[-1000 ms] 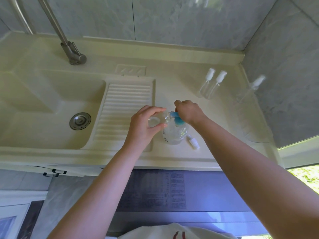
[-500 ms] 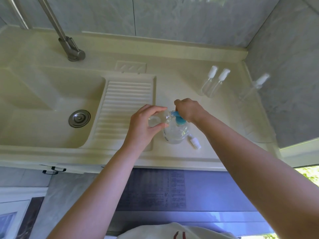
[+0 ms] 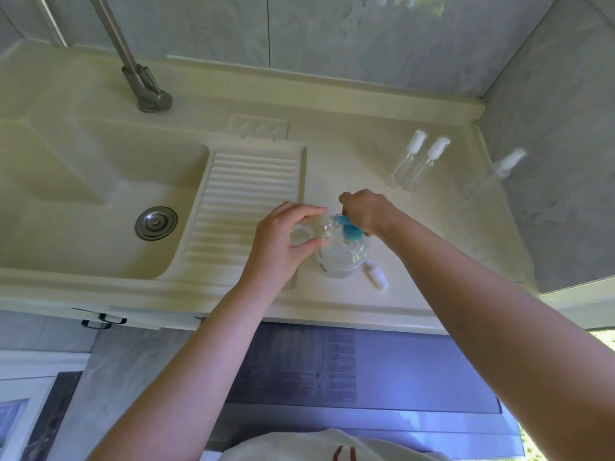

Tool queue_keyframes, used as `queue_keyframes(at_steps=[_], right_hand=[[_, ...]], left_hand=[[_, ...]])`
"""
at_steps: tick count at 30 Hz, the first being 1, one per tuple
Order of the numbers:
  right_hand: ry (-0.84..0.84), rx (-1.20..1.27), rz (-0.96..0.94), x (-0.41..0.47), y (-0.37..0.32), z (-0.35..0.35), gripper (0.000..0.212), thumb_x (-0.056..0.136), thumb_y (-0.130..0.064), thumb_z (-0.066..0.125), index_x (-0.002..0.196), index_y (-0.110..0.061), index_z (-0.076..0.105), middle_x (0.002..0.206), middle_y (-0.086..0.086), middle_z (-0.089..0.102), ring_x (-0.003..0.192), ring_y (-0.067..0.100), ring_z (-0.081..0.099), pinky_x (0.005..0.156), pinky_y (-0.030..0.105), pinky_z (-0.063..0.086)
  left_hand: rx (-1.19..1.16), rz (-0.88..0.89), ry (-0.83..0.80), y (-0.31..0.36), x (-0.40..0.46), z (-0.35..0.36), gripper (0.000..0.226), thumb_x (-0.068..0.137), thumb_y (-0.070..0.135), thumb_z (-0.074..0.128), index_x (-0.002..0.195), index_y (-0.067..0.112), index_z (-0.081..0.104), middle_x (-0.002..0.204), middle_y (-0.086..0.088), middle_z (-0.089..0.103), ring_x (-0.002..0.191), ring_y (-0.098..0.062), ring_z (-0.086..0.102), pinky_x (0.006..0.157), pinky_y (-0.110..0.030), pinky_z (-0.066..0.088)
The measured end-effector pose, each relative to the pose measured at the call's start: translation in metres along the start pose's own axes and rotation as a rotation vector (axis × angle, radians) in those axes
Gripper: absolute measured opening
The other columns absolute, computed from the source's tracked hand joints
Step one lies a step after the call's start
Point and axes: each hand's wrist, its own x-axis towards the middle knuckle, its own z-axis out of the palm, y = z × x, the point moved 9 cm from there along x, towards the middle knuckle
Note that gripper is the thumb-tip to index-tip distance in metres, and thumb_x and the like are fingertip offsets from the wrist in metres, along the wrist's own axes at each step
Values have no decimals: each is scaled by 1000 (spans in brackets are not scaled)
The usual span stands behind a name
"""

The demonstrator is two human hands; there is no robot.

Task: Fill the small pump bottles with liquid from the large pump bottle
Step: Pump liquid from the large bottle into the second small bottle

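Broadly, a cream sink unit (image 3: 83, 267) fills the view, its basin on the left with a metal drain (image 3: 155, 223) and a steel tap (image 3: 146, 91) at the back rim. A ribbed washboard (image 3: 246, 201) slopes beside the basin, and a flat counter (image 3: 432, 254) runs to the tiled right wall. On that counter, near the front edge, stands the large pump bottle (image 3: 342, 257), clear with a blue pump head (image 3: 350, 229). The right hand (image 3: 367, 212) is curled over that pump head, fingers bent around it. The left hand (image 3: 283, 242) pinches a small clear bottle (image 3: 301, 235) between thumb and fingers, mouth up, just beside the pump's spout. Two capped small pump bottles (image 3: 421, 161) stand together near the back of the counter, and a third (image 3: 499, 171) stands apart by the wall. A small white pump cap (image 3: 376, 277) lies on the counter just right of the large bottle.
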Motion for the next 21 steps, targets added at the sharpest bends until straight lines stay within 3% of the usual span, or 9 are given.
queue_keyframes(at_steps=[8, 12, 16, 18, 21], right_hand=[[59, -52, -27, 4, -2, 0, 21, 93, -16, 38, 75, -8, 45, 90, 13, 52, 78, 30, 44, 61, 32, 32], [-4, -90, -58, 5, -1, 4, 20, 100, -18, 39, 97, -2, 51, 100, 11, 51, 82, 29, 45, 71, 32, 35], [9, -57, -43, 4, -2, 2, 15, 101, -18, 44, 97, -4, 45, 99, 11, 48, 71, 25, 44, 69, 32, 35], [48, -98, -53, 4, -3, 0, 12, 99, -13, 42, 92, -3, 46, 95, 11, 47, 78, 28, 44, 68, 32, 34], [92, -69, -48, 0, -4, -2, 19, 94, -11, 39, 75, -6, 42, 89, 13, 49, 73, 27, 41, 62, 31, 33]], left_hand=[[-4, -26, -15, -3, -3, 3, 47, 67, 8, 86, 111, 17, 72, 99, 10, 62, 91, 8, 56, 85, -6, 38], [0, -23, -35, -2, -4, 2, 47, 71, 11, 85, 114, 18, 70, 103, 8, 62, 94, 7, 56, 88, -6, 38], [1, -14, -69, 1, -2, 2, 45, 74, 14, 84, 116, 18, 69, 107, 3, 63, 99, -3, 59, 91, -9, 40], [10, -9, -84, 2, -1, 3, 44, 74, 14, 83, 116, 18, 68, 108, 2, 63, 101, -6, 60, 93, -12, 42], [6, -17, -105, 0, -1, 5, 44, 75, 12, 83, 116, 18, 67, 109, 1, 62, 99, -7, 61, 93, -11, 42]])
